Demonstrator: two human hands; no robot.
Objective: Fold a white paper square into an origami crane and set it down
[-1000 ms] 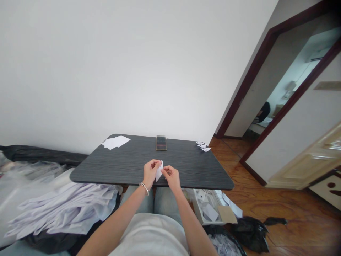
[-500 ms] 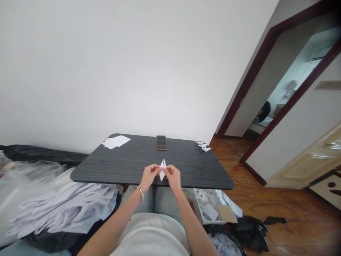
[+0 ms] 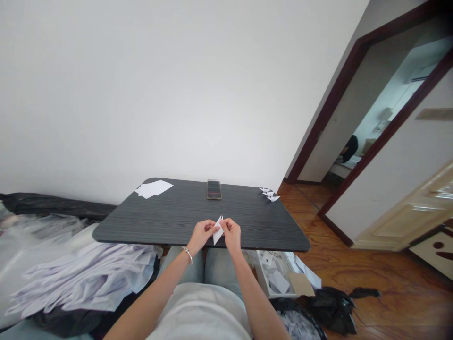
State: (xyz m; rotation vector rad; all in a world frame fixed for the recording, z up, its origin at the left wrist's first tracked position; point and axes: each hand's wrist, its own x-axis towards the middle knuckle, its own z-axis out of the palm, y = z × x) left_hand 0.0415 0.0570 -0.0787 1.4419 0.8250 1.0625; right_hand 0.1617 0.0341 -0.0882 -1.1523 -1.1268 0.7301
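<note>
A small white folded paper (image 3: 218, 231), narrow and pointed, is held over the near edge of the dark table (image 3: 170, 212). My left hand (image 3: 201, 233) pinches its left side between thumb and fingers. From the right, my right hand (image 3: 231, 234) grips the paper near its upper part, with the fingertips close to those of the left. The paper leans to the right at its top, where two points show side by side. Its finer folds are too small to make out.
A phone (image 3: 214, 189) lies at the table's back. Loose white sheets (image 3: 154, 188) sit back left, several folded paper pieces (image 3: 271, 195) back right. Below on the right stands a white box (image 3: 264, 278) of papers near a black bag (image 3: 332, 309); white cloth (image 3: 88, 274) is heaped left.
The folded paper has turned from upright and facing me to a tilt toward the right, showing a narrower side. Both hands keep hold of it, with small finger shifts.
</note>
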